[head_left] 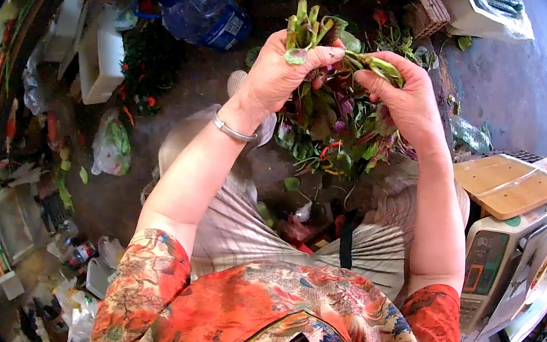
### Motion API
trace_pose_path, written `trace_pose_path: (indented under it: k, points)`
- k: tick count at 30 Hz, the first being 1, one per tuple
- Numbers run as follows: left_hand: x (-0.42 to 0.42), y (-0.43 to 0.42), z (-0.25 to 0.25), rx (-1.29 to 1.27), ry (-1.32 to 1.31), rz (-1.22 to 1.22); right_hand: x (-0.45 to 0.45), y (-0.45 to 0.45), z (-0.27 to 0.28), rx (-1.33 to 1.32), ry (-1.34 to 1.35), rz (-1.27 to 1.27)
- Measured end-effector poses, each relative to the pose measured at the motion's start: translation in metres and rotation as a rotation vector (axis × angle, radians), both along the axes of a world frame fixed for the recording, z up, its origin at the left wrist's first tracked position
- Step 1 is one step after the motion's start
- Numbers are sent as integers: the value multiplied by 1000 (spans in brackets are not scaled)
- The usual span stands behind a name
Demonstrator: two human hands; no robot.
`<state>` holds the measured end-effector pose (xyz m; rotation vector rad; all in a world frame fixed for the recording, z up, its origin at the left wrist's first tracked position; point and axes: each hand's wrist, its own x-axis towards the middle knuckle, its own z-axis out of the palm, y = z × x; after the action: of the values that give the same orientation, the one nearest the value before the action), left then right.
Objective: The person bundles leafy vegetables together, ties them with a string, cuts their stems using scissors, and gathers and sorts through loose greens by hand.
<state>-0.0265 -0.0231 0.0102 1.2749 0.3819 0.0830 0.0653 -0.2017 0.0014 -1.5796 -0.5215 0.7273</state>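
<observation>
A bunch of green stems (302, 29) with cut ends pointing up is gripped in my left hand (280, 74), which has a bracelet at the wrist. Pinched between the thumb and fingers of my right hand (406, 95) is a green stalk (384, 70), level with the bunch and just to its right. Dark green and purple leaves (326, 119) hang below and between both hands. A leafy heap with a few red and yellow peppers (332, 153) lies on the floor beneath them. Where the held leaves end and the heap begins is hard to tell.
A large blue plastic bottle (204, 14) lies at the upper left, near a white foam box (102, 59). A bag of greens (113, 145) rests on the floor at left. On the right stand a scale (488, 257) and a wooden board (509, 184).
</observation>
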Motion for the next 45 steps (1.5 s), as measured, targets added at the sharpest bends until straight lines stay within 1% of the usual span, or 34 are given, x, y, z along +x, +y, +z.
trace_pose_path:
  k: [1,3,5,7,9,10,13,14,18,20,23,24,25,27,28,29,30,31,32,33,35,36,37,39,40,41,43,44,45]
  points:
    - [0,-1,-4,13,-16,-8,-1,1,-2,-21,-8,43]
    - [0,-3,-8,49,-15,18,-4,3,-2,-40,-4,40]
    - [1,-6,-13,86,-15,44,-4,4,-7,-13,-116,32]
    - [2,-10,-18,149,-54,148,-6,5,-7,-48,-154,14]
    - [3,-12,-21,191,-49,164,-8,6,-6,-150,-495,-7]
    - [3,-11,-24,196,-23,176,-9,7,-3,-155,-545,-9]
    - [4,-11,-30,218,-7,204,-12,7,-3,-203,-550,-1]
    - [4,-12,-31,237,-19,223,-14,8,-4,-179,-513,-16]
    - [6,-12,-32,246,-11,253,-16,8,-3,-201,-509,-35]
    - [7,-13,-35,575,-94,263,-14,7,-2,-232,-584,7]
    - [7,-11,-41,581,-73,250,-18,6,0,-230,-633,2]
    - [10,-4,-50,750,-76,333,-19,4,3,-231,-633,2]
    - [13,4,-42,528,75,380,-20,1,8,-245,-596,-18]
    - [13,23,-30,297,35,401,-14,-4,6,-220,-502,-92]
    - [13,28,-28,284,7,321,-8,-7,5,-165,-394,-133]
    - [14,27,-27,223,69,264,-3,-9,6,-111,-286,-177]
    - [15,22,-27,272,97,247,-1,-10,9,-107,-194,-207]
    - [14,17,-26,321,127,234,2,-10,8,-104,-192,-212]
    - [13,13,-24,181,134,204,1,-9,5,-88,-228,-206]
    - [14,11,-22,109,97,148,-1,-7,0,-70,-263,-202]
    - [15,2,-16,-13,91,126,-6,-1,-1,-115,-529,-218]
    - [15,-3,-16,-72,60,103,-8,1,-3,-120,-621,-197]
    - [13,-6,-16,-107,32,60,-10,3,-3,-180,-716,-152]
    - [14,-7,-18,-123,87,52,-16,7,-6,-154,-770,-61]
    - [14,-9,-18,-150,64,74,-15,6,-7,-213,-813,-24]
    - [14,-8,-16,-149,65,74,-12,5,-8,-213,-813,-25]
    - [13,-1,-12,-112,75,79,-4,1,-7,7,-404,-144]
    - [10,4,-14,-126,79,43,2,-3,-1,-27,-271,-146]
    - [10,6,-14,-125,79,43,4,-7,5,-110,-256,-173]
